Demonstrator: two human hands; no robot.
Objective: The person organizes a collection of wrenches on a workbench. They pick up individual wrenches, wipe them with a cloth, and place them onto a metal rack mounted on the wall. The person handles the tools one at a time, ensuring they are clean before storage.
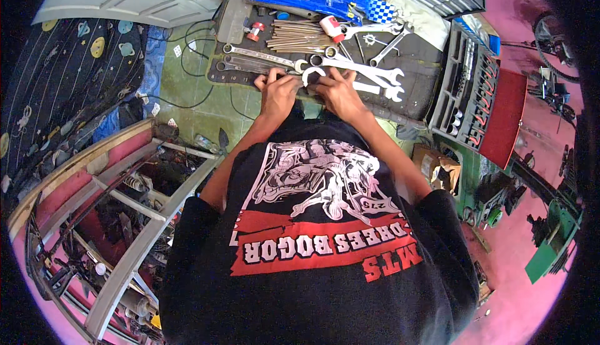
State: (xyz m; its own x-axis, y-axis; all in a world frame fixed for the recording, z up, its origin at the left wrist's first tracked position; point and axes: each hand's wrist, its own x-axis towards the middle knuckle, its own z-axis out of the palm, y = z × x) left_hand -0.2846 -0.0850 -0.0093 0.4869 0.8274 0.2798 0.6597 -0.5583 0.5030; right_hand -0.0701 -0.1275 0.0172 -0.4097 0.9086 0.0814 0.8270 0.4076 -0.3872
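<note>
Silvery open-ended wrench (310,75) lies on the dark tool mat (412,54), pinched between left hand (277,90) and right hand (338,92), fingers curled on it.

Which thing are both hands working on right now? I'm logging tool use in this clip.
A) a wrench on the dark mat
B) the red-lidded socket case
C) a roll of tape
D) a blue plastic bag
A: the left hand and right hand meet over an open-end wrench on the dark mat.

Both hands (309,89) on a wrench (310,75), dark mat (419,57).
</note>
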